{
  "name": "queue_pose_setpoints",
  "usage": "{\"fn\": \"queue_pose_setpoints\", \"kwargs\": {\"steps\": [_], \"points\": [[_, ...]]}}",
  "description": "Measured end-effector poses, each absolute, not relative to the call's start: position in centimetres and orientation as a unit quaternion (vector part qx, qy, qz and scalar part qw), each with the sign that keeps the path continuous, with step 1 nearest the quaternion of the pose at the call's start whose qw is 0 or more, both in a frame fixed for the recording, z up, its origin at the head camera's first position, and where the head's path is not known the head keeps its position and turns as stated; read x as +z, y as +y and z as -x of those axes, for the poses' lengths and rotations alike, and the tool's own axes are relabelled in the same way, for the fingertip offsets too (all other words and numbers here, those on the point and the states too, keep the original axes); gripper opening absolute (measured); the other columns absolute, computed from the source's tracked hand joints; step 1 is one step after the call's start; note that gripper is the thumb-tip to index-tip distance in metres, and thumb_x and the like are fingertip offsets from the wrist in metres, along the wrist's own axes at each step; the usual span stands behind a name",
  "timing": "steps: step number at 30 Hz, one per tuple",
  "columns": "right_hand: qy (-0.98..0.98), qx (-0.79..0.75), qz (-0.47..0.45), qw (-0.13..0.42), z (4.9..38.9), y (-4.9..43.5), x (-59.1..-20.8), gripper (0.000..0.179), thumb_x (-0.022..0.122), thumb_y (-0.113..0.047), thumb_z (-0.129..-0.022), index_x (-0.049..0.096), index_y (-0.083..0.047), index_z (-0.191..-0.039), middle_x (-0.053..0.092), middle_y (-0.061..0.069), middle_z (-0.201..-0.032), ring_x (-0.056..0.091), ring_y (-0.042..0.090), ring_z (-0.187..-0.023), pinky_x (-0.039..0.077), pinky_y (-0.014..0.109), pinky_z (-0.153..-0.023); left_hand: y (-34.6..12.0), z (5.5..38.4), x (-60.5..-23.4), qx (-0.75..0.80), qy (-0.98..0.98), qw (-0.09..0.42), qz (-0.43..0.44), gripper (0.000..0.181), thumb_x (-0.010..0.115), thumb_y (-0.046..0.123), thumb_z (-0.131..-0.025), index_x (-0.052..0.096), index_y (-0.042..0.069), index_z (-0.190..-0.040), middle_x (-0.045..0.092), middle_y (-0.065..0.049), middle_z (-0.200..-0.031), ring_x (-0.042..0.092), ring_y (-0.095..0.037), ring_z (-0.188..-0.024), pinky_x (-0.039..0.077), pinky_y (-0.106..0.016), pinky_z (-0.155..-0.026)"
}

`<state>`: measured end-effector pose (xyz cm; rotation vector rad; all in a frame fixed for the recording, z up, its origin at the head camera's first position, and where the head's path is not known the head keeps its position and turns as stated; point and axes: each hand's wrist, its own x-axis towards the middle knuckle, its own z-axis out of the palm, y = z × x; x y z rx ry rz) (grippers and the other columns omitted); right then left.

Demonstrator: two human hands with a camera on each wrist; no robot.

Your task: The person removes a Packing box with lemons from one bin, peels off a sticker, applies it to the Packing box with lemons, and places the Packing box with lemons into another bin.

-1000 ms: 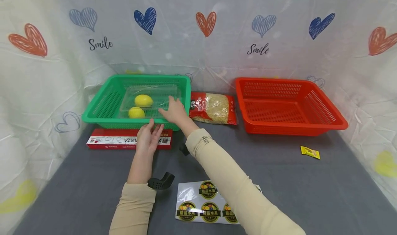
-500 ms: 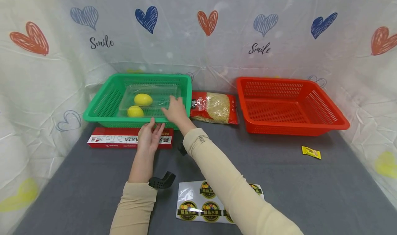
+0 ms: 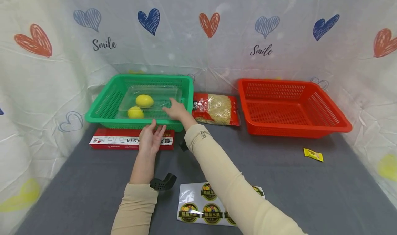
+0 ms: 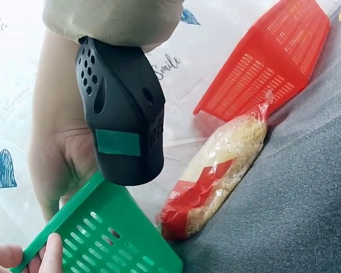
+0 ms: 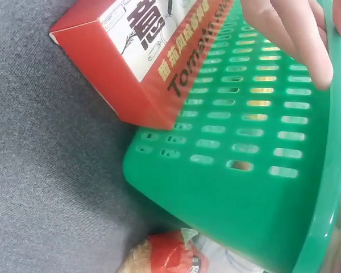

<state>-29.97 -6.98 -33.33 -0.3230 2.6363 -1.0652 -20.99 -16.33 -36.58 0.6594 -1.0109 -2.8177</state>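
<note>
The green basket (image 3: 139, 76) stands at the back left and holds a clear plastic container (image 3: 162, 92) and two lemons. One lemon (image 3: 144, 101) lies behind the other lemon (image 3: 135, 113). My left hand (image 3: 150, 138) is at the basket's front rim; in the right wrist view its fingers (image 5: 301, 42) lie against the outer wall and its thumb over the rim. My right hand (image 3: 175, 111) reaches over the front right rim into the basket, at the container's right end. Its thumb and forefinger are spread; the other fingers are hidden.
In front of the green basket lies a red pasta box (image 3: 116, 138). A red and clear bag (image 3: 217, 109) of pale food sits between the green basket and the red basket (image 3: 293, 130). A yellow packet (image 3: 313, 154) and a sticker sheet (image 3: 189, 195) lie on the grey cloth.
Both hands stay at the green basket with hardly any movement. The head view has shifted slightly.
</note>
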Motion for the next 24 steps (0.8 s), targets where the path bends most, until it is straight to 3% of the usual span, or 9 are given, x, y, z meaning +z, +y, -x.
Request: {"fn": "queue_pose_setpoints", "kwargs": {"steps": [4, 9, 13, 15, 19, 24], "points": [[0.873, -0.447, 0.106, 0.162, 30.01, -6.61, -33.33, 0.056, 0.045, -0.032, -0.096, 0.023, -0.019, -0.146, 0.029, 0.008, -0.147, 0.040, 0.030, -0.123, 0.039, 0.042, -0.095, -16.26, 21.01, -36.70, -0.919, -0.324, 0.040, -0.219, 0.028, 0.044, 0.014, -0.095, 0.032, 0.010, -0.121, 0.039, -0.004, -0.107, 0.047, -0.015, -0.098, 0.047, -0.027, -0.087], [0.835, -0.513, 0.086, 0.178, 29.91, -6.43, -33.31, 0.049, 0.041, -0.026, -0.098, 0.027, -0.025, -0.145, 0.034, 0.009, -0.143, 0.053, 0.027, -0.090, 0.048, 0.033, -0.064, -16.25, 21.04, -36.81, -0.920, -0.316, 0.043, -0.227, 0.024, 0.045, 0.013, -0.095, 0.033, 0.011, -0.116, 0.038, -0.005, -0.106, 0.046, -0.016, -0.096, 0.046, -0.027, -0.088], [0.824, -0.536, 0.087, 0.161, 30.00, -6.42, -33.44, 0.044, 0.039, -0.023, -0.098, 0.034, -0.025, -0.142, 0.050, 0.013, -0.128, 0.043, 0.013, -0.053, 0.041, 0.025, -0.047, -16.34, 21.04, -36.77, -0.919, -0.318, 0.043, -0.229, 0.033, 0.045, 0.014, -0.095, 0.031, 0.010, -0.124, 0.039, -0.005, -0.107, 0.046, -0.015, -0.097, 0.046, -0.027, -0.087], [0.818, -0.549, 0.088, 0.149, 30.05, -6.44, -33.54, 0.041, 0.039, -0.022, -0.098, 0.038, -0.024, -0.140, 0.049, 0.016, -0.126, 0.033, 0.011, -0.040, 0.038, 0.025, -0.043, -16.37, 20.98, -36.68, -0.920, -0.317, 0.042, -0.227, 0.034, 0.046, 0.015, -0.095, 0.031, 0.010, -0.125, 0.039, -0.005, -0.107, 0.046, -0.015, -0.098, 0.046, -0.027, -0.087], [0.815, -0.558, 0.092, 0.126, 30.02, -6.52, -33.76, 0.038, 0.040, -0.023, -0.098, 0.042, -0.021, -0.136, 0.040, 0.019, -0.130, 0.033, 0.010, -0.036, 0.040, 0.026, -0.042, -16.46, 20.85, -36.49, -0.921, -0.313, 0.040, -0.228, 0.029, 0.046, 0.014, -0.094, 0.034, 0.011, -0.121, 0.039, -0.004, -0.107, 0.046, -0.015, -0.099, 0.047, -0.027, -0.087], [0.824, -0.552, 0.085, 0.096, 29.94, -6.57, -33.90, 0.032, 0.042, -0.024, -0.097, 0.046, -0.020, -0.129, 0.025, 0.019, -0.139, 0.046, 0.016, -0.050, 0.046, 0.027, -0.046, -16.33, 20.82, -36.35, -0.919, -0.318, 0.040, -0.231, 0.027, 0.047, 0.014, -0.094, 0.036, 0.010, -0.119, 0.039, -0.004, -0.106, 0.046, -0.015, -0.100, 0.048, -0.026, -0.086]]}}
